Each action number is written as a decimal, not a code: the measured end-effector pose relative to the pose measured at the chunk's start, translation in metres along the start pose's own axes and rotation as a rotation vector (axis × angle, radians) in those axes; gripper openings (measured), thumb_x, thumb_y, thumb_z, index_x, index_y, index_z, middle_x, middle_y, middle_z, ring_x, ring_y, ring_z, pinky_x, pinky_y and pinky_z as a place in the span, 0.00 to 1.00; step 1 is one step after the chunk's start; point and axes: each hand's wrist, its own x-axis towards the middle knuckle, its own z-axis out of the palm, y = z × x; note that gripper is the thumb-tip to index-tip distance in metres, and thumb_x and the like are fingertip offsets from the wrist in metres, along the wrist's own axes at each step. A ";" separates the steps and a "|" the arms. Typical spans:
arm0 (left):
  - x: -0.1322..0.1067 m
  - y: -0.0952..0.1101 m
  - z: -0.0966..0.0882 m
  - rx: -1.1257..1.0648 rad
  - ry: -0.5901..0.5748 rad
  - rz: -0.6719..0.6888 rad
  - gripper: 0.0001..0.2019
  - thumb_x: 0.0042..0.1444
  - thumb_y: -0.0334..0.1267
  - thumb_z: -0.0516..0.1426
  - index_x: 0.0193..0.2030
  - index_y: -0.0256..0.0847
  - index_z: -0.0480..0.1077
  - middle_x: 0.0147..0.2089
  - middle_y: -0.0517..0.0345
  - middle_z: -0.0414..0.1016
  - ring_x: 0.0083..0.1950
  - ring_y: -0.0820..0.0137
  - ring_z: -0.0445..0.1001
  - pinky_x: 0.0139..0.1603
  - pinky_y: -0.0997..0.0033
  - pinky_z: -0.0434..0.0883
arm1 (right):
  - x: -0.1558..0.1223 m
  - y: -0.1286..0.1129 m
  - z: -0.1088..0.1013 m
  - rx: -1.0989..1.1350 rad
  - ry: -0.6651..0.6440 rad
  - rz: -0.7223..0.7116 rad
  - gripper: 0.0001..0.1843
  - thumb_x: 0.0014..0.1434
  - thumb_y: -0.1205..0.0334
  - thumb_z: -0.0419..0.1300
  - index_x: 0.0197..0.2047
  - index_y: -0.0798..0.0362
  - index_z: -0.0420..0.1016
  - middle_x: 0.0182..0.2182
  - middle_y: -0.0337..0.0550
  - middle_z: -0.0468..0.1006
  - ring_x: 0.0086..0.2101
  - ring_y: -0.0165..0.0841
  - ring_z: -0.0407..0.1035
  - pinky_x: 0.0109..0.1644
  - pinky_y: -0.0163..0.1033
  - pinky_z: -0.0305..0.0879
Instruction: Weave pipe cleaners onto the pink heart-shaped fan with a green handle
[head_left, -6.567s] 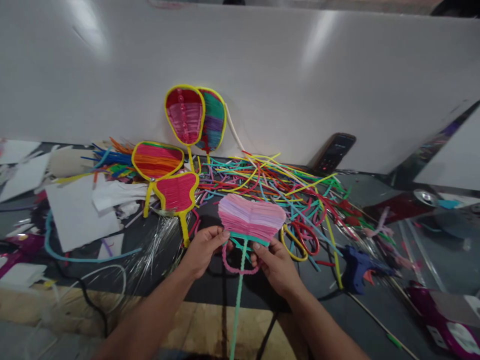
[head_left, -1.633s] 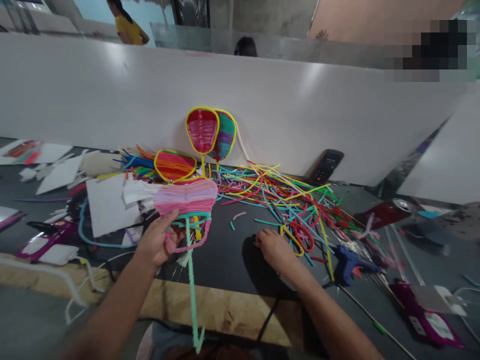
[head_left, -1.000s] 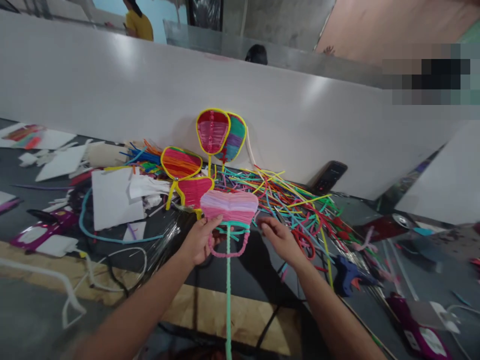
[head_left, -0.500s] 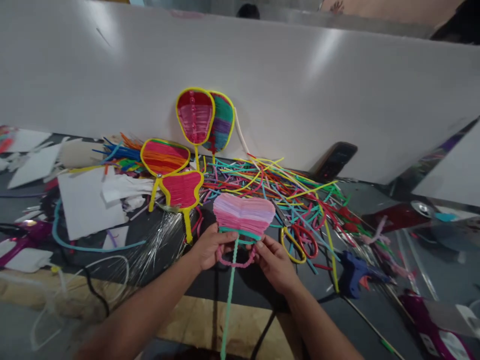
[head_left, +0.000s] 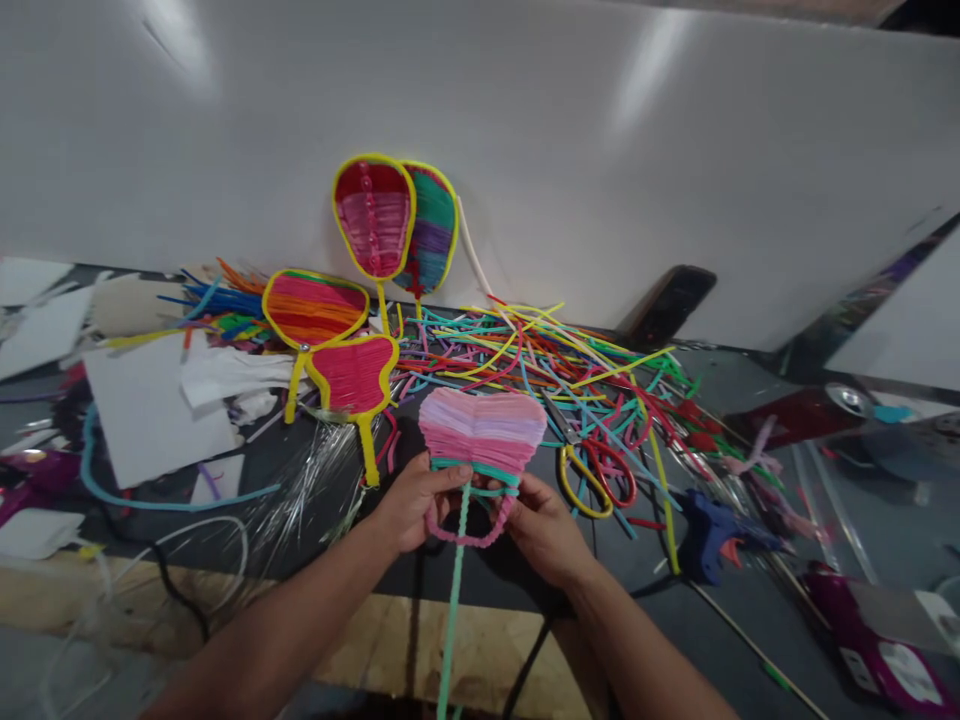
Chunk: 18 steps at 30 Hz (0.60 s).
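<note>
A pink heart-shaped fan (head_left: 482, 430) woven of pipe cleaners, with a teal stem hanging down, is held up over the dark table. My left hand (head_left: 411, 503) is closed on its lower left, beside the stem. My right hand (head_left: 544, 528) is closed on its lower right, by the pink loop under the heart. Behind it lie a pink and yellow fan (head_left: 352, 377) and an orange one (head_left: 311, 312). Two more fans (head_left: 375, 217) lean on the white wall.
A heap of coloured pipe cleaners (head_left: 570, 370) covers the table's middle. Scissors with yellow and red handles (head_left: 600, 478), a blue glue gun (head_left: 712, 535), a dark phone (head_left: 669, 302) against the wall, white paper sheets (head_left: 146, 415) at left, a purple tool (head_left: 870, 640) at right.
My right hand went from the table near the scissors back to the fan's lower edge. My left hand carried the fan from the left to the middle. Both hands hold it now.
</note>
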 end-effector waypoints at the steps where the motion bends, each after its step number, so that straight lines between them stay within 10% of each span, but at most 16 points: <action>1: 0.000 -0.001 0.000 0.000 0.001 0.001 0.13 0.45 0.35 0.64 0.39 0.33 0.74 0.35 0.47 0.80 0.37 0.62 0.78 0.41 0.63 0.73 | 0.000 0.001 0.000 -0.002 -0.002 -0.005 0.09 0.48 0.59 0.68 0.35 0.49 0.77 0.28 0.36 0.75 0.24 0.25 0.61 0.30 0.32 0.60; 18: -0.003 -0.007 0.005 0.174 0.114 0.099 0.15 0.43 0.35 0.66 0.39 0.34 0.73 0.35 0.52 0.80 0.37 0.65 0.77 0.46 0.63 0.70 | 0.002 -0.005 0.000 0.045 0.242 0.047 0.14 0.41 0.60 0.71 0.34 0.51 0.78 0.30 0.38 0.77 0.28 0.28 0.66 0.29 0.32 0.61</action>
